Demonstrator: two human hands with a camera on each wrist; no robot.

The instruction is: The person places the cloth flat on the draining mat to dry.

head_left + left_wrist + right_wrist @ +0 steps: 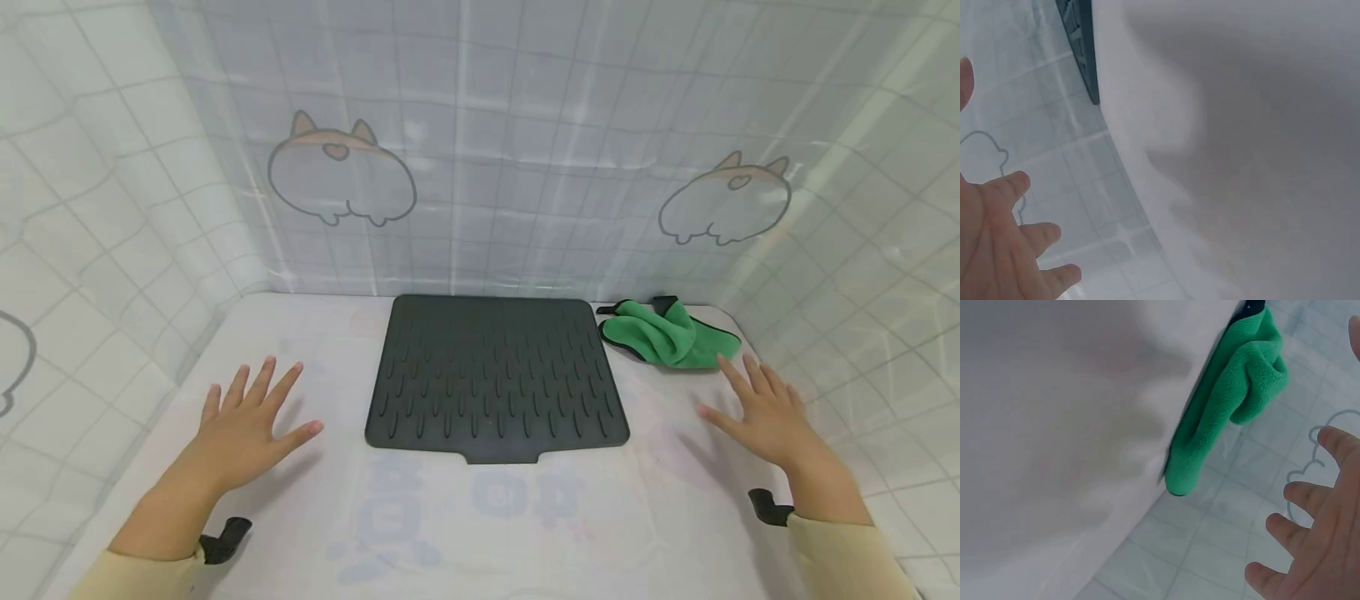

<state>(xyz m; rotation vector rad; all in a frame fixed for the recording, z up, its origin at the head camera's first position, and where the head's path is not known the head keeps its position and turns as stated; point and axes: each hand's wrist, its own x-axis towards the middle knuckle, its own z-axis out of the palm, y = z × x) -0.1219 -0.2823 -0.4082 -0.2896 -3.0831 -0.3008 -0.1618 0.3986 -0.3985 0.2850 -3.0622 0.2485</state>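
Note:
A dark grey ridged mat [498,379] with a small tab on its near edge lies in the middle of the white table. To its right is a crumpled green cloth [678,337] with black edging, also seen in the right wrist view as a folded green cloth [1229,394]. My left hand [243,429] hovers left of the mat, fingers spread, holding nothing. My right hand [768,417] hovers just in front of the cloth, fingers spread and apart from it. In the left wrist view, the hand's palm [997,250] and a corner of the mat [1082,44] show.
A white table cover [480,533] with faint blue prints spreads under everything. Translucent grid-patterned curtains [517,167] with cartoon animal drawings hang at the back and both sides, close to the table's edges. Black wrist mounts [225,540] stick out inside each sleeve.

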